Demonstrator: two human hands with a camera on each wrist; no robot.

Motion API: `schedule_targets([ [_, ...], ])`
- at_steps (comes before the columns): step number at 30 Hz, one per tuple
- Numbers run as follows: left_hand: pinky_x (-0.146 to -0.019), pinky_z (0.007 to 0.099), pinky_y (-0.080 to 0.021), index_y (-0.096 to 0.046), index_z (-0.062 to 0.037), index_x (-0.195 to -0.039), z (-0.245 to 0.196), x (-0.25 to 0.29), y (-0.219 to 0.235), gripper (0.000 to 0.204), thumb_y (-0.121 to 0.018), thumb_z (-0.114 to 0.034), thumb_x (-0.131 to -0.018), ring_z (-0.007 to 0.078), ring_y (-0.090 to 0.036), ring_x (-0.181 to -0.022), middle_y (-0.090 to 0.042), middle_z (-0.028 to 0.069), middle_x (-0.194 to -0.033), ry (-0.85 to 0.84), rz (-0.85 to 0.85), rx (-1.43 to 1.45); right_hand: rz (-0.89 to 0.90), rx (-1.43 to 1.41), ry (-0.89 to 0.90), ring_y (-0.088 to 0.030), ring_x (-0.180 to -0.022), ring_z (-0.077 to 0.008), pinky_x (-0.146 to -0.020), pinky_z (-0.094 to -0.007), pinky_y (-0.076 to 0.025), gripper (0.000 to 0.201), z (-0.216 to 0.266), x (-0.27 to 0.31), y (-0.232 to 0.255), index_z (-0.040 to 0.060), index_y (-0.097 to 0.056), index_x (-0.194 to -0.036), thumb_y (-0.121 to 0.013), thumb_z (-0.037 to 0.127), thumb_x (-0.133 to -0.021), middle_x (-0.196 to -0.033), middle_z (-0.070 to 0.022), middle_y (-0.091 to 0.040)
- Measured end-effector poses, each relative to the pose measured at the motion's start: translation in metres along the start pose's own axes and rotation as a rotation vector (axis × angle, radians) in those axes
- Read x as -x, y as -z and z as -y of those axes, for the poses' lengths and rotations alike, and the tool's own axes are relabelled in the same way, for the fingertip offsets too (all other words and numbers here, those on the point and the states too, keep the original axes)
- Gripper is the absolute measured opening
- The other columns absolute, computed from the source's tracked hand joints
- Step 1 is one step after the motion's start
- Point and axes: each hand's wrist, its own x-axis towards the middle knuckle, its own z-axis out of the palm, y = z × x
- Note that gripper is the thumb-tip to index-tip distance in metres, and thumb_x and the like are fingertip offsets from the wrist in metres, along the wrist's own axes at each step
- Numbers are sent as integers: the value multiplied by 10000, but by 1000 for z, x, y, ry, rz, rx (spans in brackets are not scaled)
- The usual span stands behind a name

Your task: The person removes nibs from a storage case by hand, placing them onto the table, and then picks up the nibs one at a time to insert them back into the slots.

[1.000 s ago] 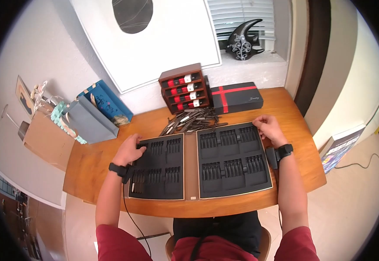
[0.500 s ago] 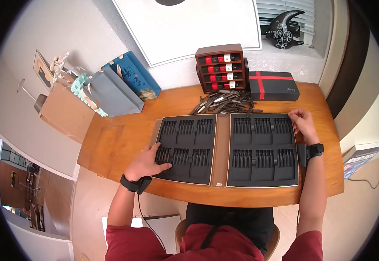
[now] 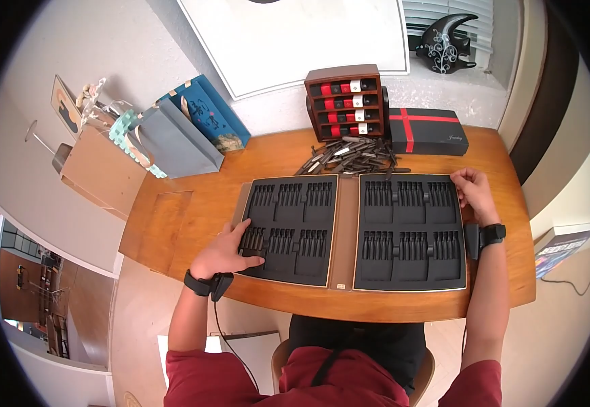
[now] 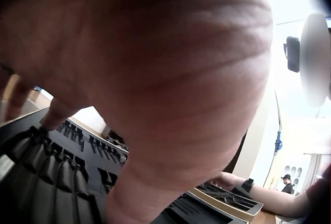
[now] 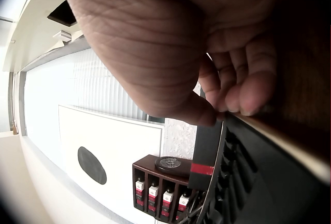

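Two black slotted trays lie side by side in an open case; the left tray (image 3: 288, 222) and right tray (image 3: 411, 225) have thin gold edges. My left hand (image 3: 221, 256) is spread at the left tray's lower left slots, a fingertip on its left edge and the thumb over the lower slots. Up close in the left wrist view, long dark pieces (image 4: 62, 182) fill the slots by the left hand (image 4: 170, 74). My right hand (image 3: 476, 195) pinches the right tray's far right corner; in the right wrist view, the right hand (image 5: 170, 53) has thumb and fingertips together at that edge.
Behind the trays lies a pile of dark slim pieces (image 3: 352, 156). Beyond it stand a wooden rack (image 3: 344, 71) of red, white and black items and a black box (image 3: 437, 139) with red ribbon. Paper bags (image 3: 179, 139) stand at the table's far left.
The head view has shifted. My left hand has moved from the left tray's upper left side toward its lower left slots, thumb and fingers spread. My right hand stays at the corner.
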Motion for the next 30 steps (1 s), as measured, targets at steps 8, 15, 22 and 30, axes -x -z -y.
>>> schedule_targets([
  [8,-1149,419,-446,-362,17,-1621,1,-2,-2,1055,-860,-383,-782,450,-520,-1353,-467,291,-1436,41,16,-30,1,-3,2,-536,-576,-56,-453,-219,-436,153,1,0,0,13,-695,-979,-701,164,-998,-716,24,-595],
  [15,-1167,401,-421,-334,-12,-1644,11,0,0,1033,-862,-334,-817,415,-502,-1360,-446,256,-1443,-19,41,103,1,1,0,-537,-576,-55,-452,-218,-438,154,2,0,0,15,-696,-983,-701,168,-998,-715,26,-593],
  [22,-1168,406,-422,-376,-27,-1614,30,-7,-11,987,-869,-294,-802,403,-502,-1364,-466,248,-1441,-77,-26,186,0,4,-1,-526,-539,-44,-438,-203,-429,135,-1,-1,0,28,-680,-981,-685,157,-1019,-705,37,-578],
  [30,-1123,424,-469,-401,-50,-1601,27,-5,-15,966,-861,-248,-775,420,-548,-1320,-479,269,-1425,-81,-76,197,10,6,6,-535,-561,-62,-446,-227,-445,172,-2,-3,1,9,-696,-984,-705,180,-996,-713,20,-591],
])
